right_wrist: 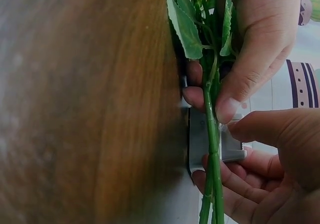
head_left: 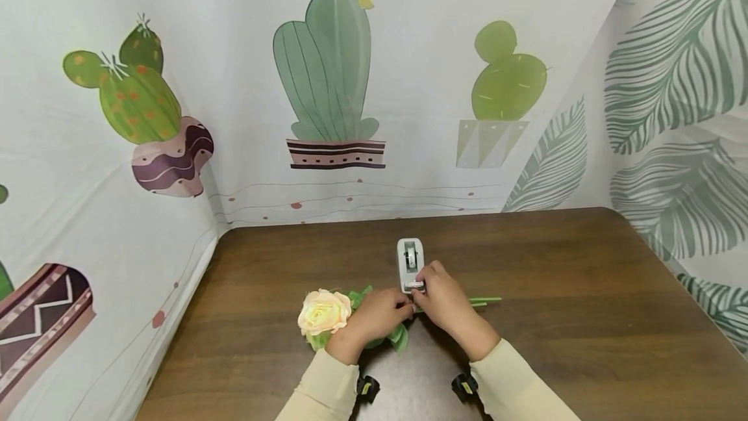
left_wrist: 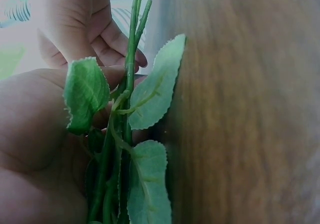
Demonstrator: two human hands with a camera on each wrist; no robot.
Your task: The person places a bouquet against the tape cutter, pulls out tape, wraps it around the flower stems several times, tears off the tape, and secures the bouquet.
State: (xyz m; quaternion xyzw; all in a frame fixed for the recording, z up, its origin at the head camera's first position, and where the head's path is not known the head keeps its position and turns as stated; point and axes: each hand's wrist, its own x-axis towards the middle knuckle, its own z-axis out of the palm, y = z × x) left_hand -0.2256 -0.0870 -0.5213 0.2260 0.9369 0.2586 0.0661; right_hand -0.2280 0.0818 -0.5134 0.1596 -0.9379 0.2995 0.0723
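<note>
An artificial flower with a cream-pink bloom [head_left: 324, 312] lies sideways along the table, its green stems [right_wrist: 213, 149] running to the right. My left hand [head_left: 380, 314] pinches the stems just past the leaves [left_wrist: 159, 86], thumb against fingertips. Beyond the stems stands a white tape dispenser [head_left: 402, 268] holding a roll of clear tape [head_left: 411, 257]. Right at its cutter end, my right hand [head_left: 447, 301] has thumb and fingers curled, the thumb close to the left thumb. A shiny clear bit of tape seems to lie between thumb and stems, largely hidden by the fingers.
The brown wooden table [head_left: 584, 317] carries everything. Behind it and along the sides hangs a white cloth [head_left: 421, 83] printed with cacti and leaves. Black wrist-worn devices [head_left: 367, 388] sit under both cuffs.
</note>
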